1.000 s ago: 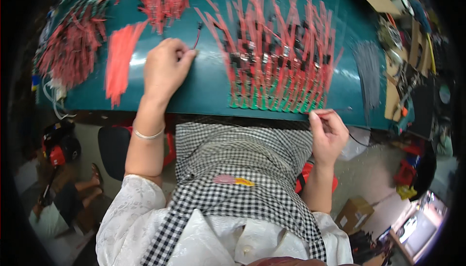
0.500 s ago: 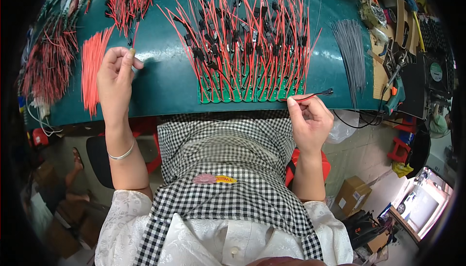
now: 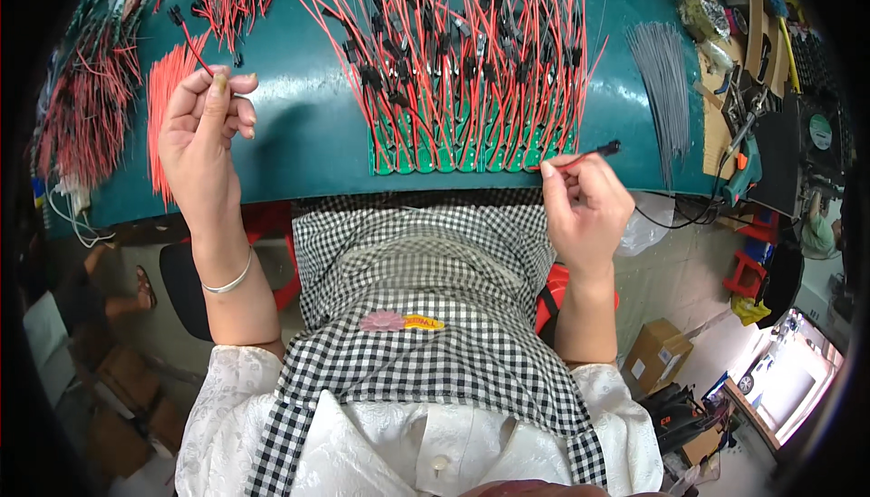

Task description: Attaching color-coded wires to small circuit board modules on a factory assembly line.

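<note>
- Head view looks down on a teal-topped desk [image 3: 308,148], with the person's forearms coming up from the lower edge.
- Left hand [image 3: 204,139] is raised over the desk's near left part, wrist bent back, fingers closed in a pinch on a thin red wire with a black connector at its tip [image 3: 188,37].
- Right hand [image 3: 587,202] sits at the desk's near edge, fingers pinched shut on a short red wire ending in a black plug [image 3: 591,154] that points right.
- Just left of that plug lies a row of green scalloped circuit boards [image 3: 453,154], with red leads fanning away from them.
- Bundle of loose orange-red wires [image 3: 161,103] lies beside the left hand.
- Sheaf of thin grey wires [image 3: 660,76] rests at the right.
- Brown cardboard box [image 3: 657,352] stands on the floor at lower right.
- Pink flower patch with a yellow tag [image 3: 399,321] sits on the checked apron [image 3: 426,270].
</note>
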Tool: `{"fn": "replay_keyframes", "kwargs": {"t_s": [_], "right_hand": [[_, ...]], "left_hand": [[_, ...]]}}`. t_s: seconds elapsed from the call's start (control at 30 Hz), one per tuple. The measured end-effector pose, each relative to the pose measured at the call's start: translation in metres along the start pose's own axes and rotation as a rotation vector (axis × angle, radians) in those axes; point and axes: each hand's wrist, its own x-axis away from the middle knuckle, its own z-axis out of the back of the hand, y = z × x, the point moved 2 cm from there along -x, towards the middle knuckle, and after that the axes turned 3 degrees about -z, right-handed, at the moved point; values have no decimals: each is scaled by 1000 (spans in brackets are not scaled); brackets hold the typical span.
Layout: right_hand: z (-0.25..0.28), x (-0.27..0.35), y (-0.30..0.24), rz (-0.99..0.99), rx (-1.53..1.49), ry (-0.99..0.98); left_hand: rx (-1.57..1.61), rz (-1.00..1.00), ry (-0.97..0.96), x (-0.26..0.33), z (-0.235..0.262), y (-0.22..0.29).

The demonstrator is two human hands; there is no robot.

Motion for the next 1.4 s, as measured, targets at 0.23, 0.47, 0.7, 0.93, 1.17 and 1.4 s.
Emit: {"fn": "replay_keyframes", "kwargs": {"t_s": [0.23,0.47,0.7,0.93,1.17,1.4], "right_hand": [[6,-14,-3,93,40,-100],[8,-18,-8,160,129,-149],[1,-16,-15,49,85,-182],[-5,-17,-13,-13,110,-148],[-1,-8,-46,-101,-429,-196],[6,3,-62,-143,-563,-407]], "left_hand": [[-27,-13,-87,5,-4,3],[-14,-27,-77,9,-10,9],[-44,-64,-138,36,-40,23],[116,278,-432,75,-88,35],[298,555,-661,93,-110,28],[226,400,-805,108,-118,20]]}}
